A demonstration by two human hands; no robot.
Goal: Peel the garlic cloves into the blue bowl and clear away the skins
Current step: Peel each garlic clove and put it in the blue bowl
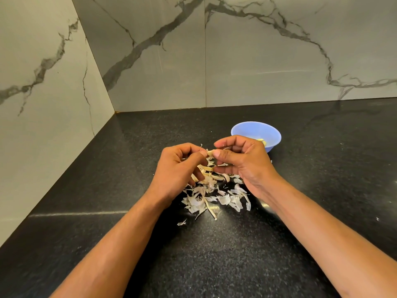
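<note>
Head camera, frame centre: left hand [180,166] and right hand [240,160] both pinch one small pale garlic clove [211,152] above papery white skins [214,196] on the black speckled counter [107,190]. Round blue plastic bowl [272,134] sits upper right, nearest the right hand.

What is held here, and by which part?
A garlic clove, pinched at its ends between the left hand and right hand fingertips.
</note>
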